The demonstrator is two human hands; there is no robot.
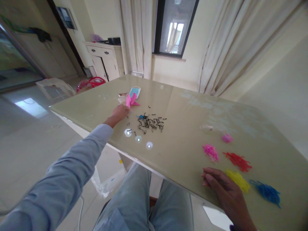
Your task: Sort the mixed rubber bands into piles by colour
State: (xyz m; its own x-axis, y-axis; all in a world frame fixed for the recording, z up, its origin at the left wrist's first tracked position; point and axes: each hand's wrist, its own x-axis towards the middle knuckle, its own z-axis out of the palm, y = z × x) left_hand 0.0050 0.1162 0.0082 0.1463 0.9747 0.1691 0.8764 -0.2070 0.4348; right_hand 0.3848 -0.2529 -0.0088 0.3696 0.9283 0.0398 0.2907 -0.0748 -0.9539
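My left hand (pixel 121 112) reaches over the table's left part, its closed fingers gripping the lower end of a pink item (pixel 131 100). Right of that hand lies a loose pile of small black bands (pixel 150 122), with a few blue strands (pixel 141 116) at its top left. Near the table's front edge at the right, my right hand (pixel 220 186) rests with its fingers curled together; what they hold, if anything, is too small to tell. Around it lie bunches of pink (pixel 210 152), red (pixel 238 161), yellow (pixel 237 180) and blue (pixel 266 192) strands.
A blue face mask (pixel 135 92) and a small card (pixel 122 94) lie beyond my left hand. A purple bunch (pixel 227 138) and a clear bag (pixel 211 128) are on the right side of the table (pixel 178 144). A white cabinet (pixel 103 59) stands behind.
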